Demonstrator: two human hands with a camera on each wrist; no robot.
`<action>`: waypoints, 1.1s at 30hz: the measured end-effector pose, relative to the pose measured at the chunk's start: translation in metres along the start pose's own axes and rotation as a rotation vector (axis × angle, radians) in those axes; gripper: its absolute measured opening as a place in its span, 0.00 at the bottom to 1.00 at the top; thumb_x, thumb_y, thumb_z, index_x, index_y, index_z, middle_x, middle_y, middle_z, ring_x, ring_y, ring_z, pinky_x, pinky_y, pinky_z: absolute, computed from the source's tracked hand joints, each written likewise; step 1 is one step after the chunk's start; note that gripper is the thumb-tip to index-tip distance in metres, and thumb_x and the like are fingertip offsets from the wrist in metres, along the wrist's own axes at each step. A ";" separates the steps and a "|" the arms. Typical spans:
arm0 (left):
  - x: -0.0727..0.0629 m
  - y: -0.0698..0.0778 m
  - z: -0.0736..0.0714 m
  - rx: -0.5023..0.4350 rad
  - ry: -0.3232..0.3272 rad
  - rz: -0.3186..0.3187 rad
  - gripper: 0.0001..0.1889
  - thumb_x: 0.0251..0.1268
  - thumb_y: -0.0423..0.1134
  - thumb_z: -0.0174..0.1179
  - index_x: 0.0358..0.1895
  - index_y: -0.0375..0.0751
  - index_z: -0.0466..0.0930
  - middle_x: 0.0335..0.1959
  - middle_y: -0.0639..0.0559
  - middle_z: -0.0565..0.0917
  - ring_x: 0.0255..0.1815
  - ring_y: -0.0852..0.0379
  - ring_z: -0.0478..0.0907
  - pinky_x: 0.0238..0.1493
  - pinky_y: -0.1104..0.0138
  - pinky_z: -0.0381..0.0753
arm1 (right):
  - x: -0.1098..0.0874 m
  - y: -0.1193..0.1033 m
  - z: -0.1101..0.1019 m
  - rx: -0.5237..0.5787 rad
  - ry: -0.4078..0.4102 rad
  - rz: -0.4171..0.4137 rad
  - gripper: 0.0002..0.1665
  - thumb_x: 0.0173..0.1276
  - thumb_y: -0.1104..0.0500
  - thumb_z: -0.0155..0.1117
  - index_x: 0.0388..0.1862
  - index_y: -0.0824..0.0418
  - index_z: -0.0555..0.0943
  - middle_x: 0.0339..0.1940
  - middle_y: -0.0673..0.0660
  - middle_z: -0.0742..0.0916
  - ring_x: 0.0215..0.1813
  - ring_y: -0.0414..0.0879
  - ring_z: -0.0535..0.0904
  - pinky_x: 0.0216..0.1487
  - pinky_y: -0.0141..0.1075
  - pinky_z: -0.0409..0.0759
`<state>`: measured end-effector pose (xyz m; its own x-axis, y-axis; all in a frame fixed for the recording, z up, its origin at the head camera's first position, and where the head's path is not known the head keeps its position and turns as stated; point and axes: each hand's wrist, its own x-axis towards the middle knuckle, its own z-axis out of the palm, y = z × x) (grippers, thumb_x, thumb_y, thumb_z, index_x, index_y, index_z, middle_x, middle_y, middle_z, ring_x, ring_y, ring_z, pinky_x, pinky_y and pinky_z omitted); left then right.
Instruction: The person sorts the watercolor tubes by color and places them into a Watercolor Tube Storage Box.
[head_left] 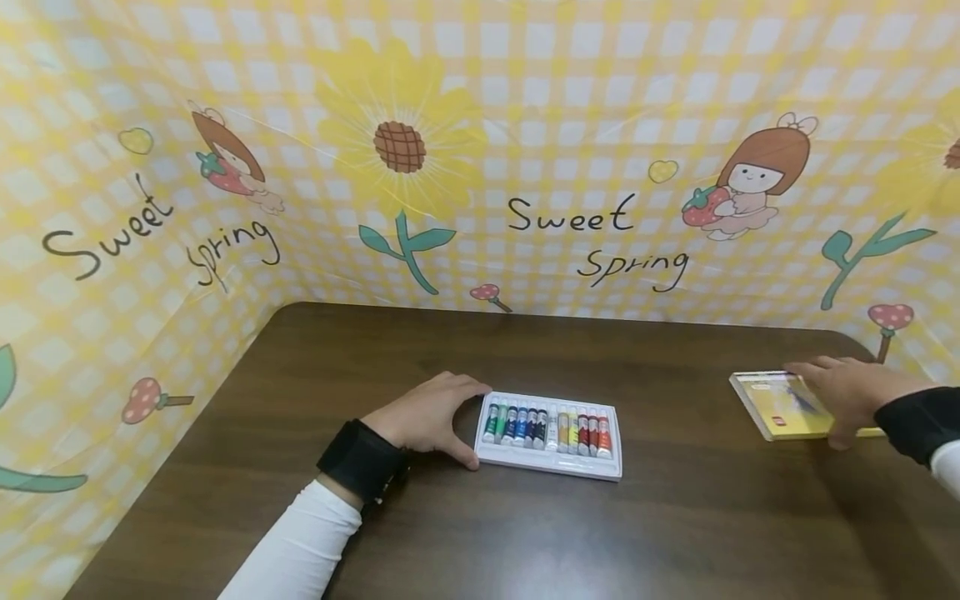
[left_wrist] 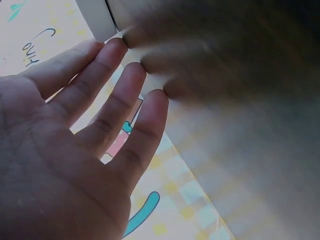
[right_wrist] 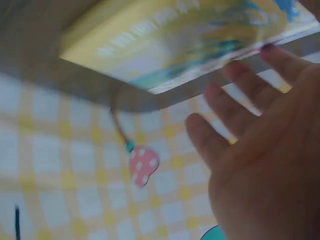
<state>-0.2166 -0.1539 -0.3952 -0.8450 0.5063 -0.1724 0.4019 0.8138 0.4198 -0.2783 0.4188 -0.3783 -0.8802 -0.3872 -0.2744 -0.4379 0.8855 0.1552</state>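
Observation:
A white plastic tray of paint tubes (head_left: 549,471) lies on the brown table, with several small tubes (head_left: 540,429) in a row from green through blue to red. At its left end is my left hand (head_left: 431,417), thumb by the near corner and a finger by the far one. In the left wrist view the fingers (left_wrist: 135,125) are extended, tips at the tabletop. My right hand (head_left: 855,392) spans a flat yellow box (head_left: 780,408) at the right, thumb at the near edge. The right wrist view shows nearly straight fingers (right_wrist: 232,115) beside the blurred box (right_wrist: 165,45).
The dark wooden table (head_left: 525,533) has rounded back corners. A yellow checked cloth (head_left: 562,108) with flowers and lettering hangs behind it and along the left side. Black bands (head_left: 363,462) circle both wrists.

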 end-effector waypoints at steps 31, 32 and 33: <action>0.003 0.000 0.000 -0.025 -0.016 0.022 0.54 0.46 0.56 0.84 0.76 0.38 0.70 0.74 0.45 0.73 0.74 0.47 0.68 0.76 0.49 0.72 | -0.024 -0.088 0.001 0.364 0.110 -0.181 0.64 0.46 0.31 0.85 0.72 0.68 0.73 0.66 0.68 0.80 0.64 0.70 0.77 0.53 0.60 0.82; 0.003 0.000 0.000 -0.035 -0.014 0.023 0.53 0.45 0.55 0.84 0.76 0.38 0.70 0.73 0.45 0.74 0.73 0.48 0.68 0.75 0.49 0.72 | -0.025 -0.091 0.002 0.359 0.115 -0.186 0.63 0.46 0.31 0.85 0.72 0.67 0.73 0.65 0.67 0.81 0.63 0.69 0.78 0.52 0.59 0.83; 0.004 0.000 0.001 -0.042 -0.010 0.023 0.53 0.44 0.55 0.84 0.75 0.37 0.71 0.72 0.46 0.75 0.72 0.48 0.69 0.75 0.49 0.72 | -0.025 -0.093 0.002 0.354 0.119 -0.188 0.63 0.45 0.30 0.85 0.72 0.66 0.74 0.65 0.66 0.81 0.63 0.67 0.78 0.52 0.58 0.83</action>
<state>-0.2196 -0.1521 -0.3967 -0.8321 0.5274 -0.1715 0.4054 0.7895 0.4608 -0.2150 0.3469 -0.3873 -0.8151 -0.5590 -0.1520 -0.5213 0.8222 -0.2287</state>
